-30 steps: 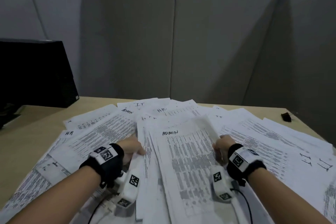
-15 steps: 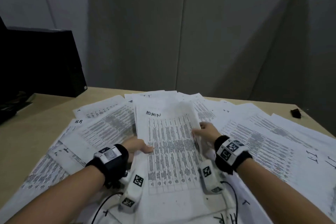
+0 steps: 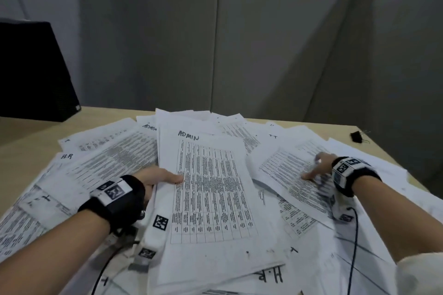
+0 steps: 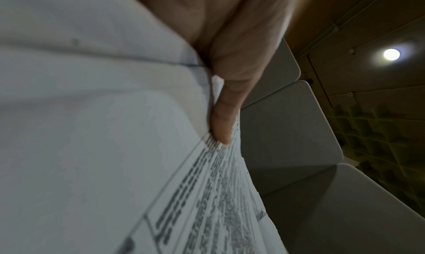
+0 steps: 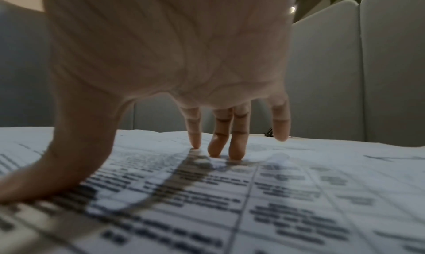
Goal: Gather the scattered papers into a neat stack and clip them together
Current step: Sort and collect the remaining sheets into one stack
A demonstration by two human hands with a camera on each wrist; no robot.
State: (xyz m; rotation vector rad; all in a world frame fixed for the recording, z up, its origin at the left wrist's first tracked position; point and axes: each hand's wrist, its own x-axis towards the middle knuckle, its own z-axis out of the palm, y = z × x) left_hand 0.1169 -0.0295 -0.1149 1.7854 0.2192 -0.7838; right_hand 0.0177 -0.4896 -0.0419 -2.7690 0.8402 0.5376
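Printed papers are scattered over the table (image 3: 347, 127). A gathered pile topped by a sheet marked ADMIN (image 3: 211, 189) lies in the middle. My left hand (image 3: 165, 177) grips its left edge, thumb on top and fingers hidden beneath; the left wrist view shows the thumb (image 4: 223, 123) pressed on the printed sheet (image 4: 92, 149). My right hand (image 3: 316, 167) is spread flat on another table-printed sheet (image 3: 287, 175) to the right. In the right wrist view its fingertips (image 5: 216, 149) and thumb touch that sheet (image 5: 276, 194). A black binder clip (image 3: 357, 136) lies at the far right.
A black computer case (image 3: 31, 72) stands at the far left of the table. Grey partition panels (image 3: 263, 43) close off the back. Loose sheets marked HR (image 3: 67, 156) and others lie at the left, and papers overhang the near edge.
My right hand let go of the ADMIN sheet and moved right onto another sheet. The ADMIN sheet now lies flat on the pile, and my left hand still holds its edge.
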